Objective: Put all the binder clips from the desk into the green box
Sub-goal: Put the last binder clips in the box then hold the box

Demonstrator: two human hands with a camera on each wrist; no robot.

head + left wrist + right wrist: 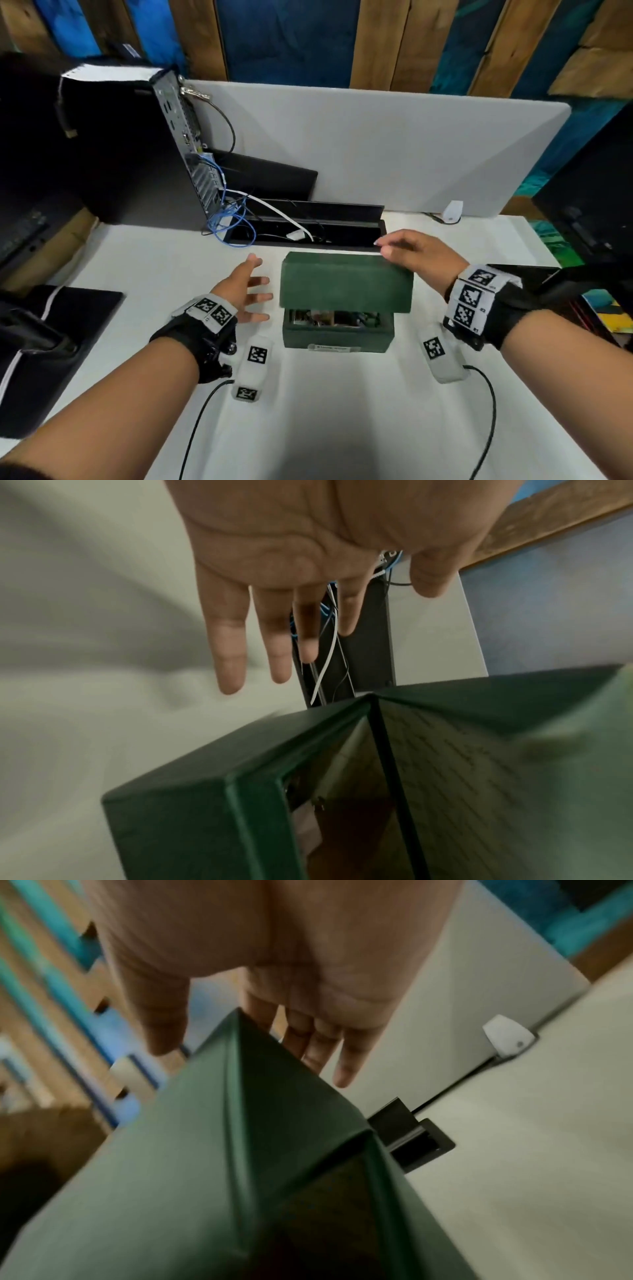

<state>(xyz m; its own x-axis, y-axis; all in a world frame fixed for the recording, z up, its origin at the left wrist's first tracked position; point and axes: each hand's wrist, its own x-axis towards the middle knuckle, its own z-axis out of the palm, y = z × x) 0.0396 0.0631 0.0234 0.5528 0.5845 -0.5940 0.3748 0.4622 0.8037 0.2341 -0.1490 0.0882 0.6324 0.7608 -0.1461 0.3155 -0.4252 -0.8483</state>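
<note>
White worktop [342, 411] carries the green box [337, 330] between my hands: left hand [245, 291] spread flat just beside it, right hand [416, 255] relaxed, fingers at its half-raised lid [346, 286]. Its contents show only as a dim, unreadable strip.

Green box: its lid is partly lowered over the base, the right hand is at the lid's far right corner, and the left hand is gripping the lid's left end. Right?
Not quite. The left hand grips nothing: its fingers are spread and straight, beside the green box and clear of the lid, as the head and left wrist views show. The rest holds: the lid is partly lowered and the right hand is at its far right corner.
</note>
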